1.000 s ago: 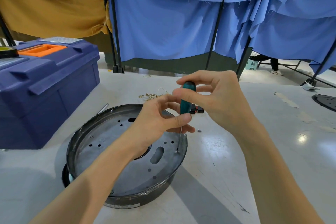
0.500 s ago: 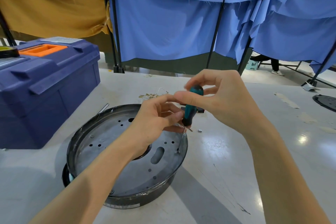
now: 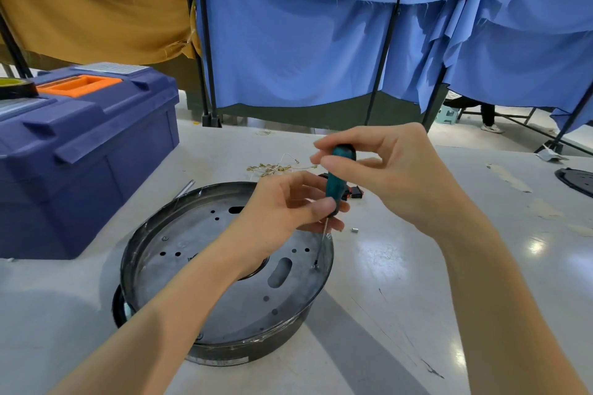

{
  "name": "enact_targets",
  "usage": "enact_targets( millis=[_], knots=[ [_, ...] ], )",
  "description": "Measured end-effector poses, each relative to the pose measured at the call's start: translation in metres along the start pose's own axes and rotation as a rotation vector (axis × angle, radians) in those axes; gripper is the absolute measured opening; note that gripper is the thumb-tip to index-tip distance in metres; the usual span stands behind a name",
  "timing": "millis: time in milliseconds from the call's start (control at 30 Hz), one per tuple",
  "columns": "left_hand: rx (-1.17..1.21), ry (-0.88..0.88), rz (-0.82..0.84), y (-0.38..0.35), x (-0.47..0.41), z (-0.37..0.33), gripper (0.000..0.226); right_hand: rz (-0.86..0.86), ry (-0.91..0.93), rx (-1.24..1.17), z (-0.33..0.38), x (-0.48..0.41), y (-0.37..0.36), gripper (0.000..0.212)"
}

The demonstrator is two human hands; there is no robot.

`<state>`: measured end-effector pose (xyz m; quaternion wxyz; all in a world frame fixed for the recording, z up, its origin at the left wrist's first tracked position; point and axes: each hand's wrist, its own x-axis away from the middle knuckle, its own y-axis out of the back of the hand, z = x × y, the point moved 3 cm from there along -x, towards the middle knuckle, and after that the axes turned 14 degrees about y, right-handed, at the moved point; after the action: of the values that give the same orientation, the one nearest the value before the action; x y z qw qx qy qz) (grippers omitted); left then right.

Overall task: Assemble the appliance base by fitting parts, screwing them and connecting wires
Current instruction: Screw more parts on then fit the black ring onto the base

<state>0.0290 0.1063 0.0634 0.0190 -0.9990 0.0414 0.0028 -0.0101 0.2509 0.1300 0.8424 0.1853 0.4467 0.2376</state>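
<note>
Your right hand [image 3: 394, 176] pinches the top of the teal screwdriver [image 3: 337, 179] handle, while your left hand [image 3: 282, 212] pinches its lower end, where the shaft begins. The screwdriver stands nearly upright, tip down on a screw [image 3: 316, 265] at the 3 o'clock edge of the round metal appliance base [image 3: 179, 244] on the table [image 3: 401, 282]. A blue toolbox [image 3: 86, 151] sits at the base's 10 o'clock.

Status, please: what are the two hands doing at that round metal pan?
Right hand pinches screwdriver top; left hand pinches its lower handle. Tip on screw by base's right rim. Loose small part on table, clear of work.
</note>
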Motion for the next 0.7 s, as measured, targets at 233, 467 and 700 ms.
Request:
enact_targets(
  millis=[233,467,700],
  knots=[
    [0.019,0.017,-0.019,0.0009,-0.0017,0.0019,0.028,0.018,-0.028,0.051,0.0021,-0.0007,0.0001,0.027],
    [-0.008,0.029,-0.027,-0.0027,-0.0003,0.0013,0.031,-0.057,-0.038,0.180,0.0002,-0.0032,-0.0043,0.045],
    [-0.006,0.033,-0.011,-0.0018,0.0004,0.0018,0.025,-0.064,-0.025,0.150,-0.0021,-0.0015,-0.0023,0.020]
  ],
)
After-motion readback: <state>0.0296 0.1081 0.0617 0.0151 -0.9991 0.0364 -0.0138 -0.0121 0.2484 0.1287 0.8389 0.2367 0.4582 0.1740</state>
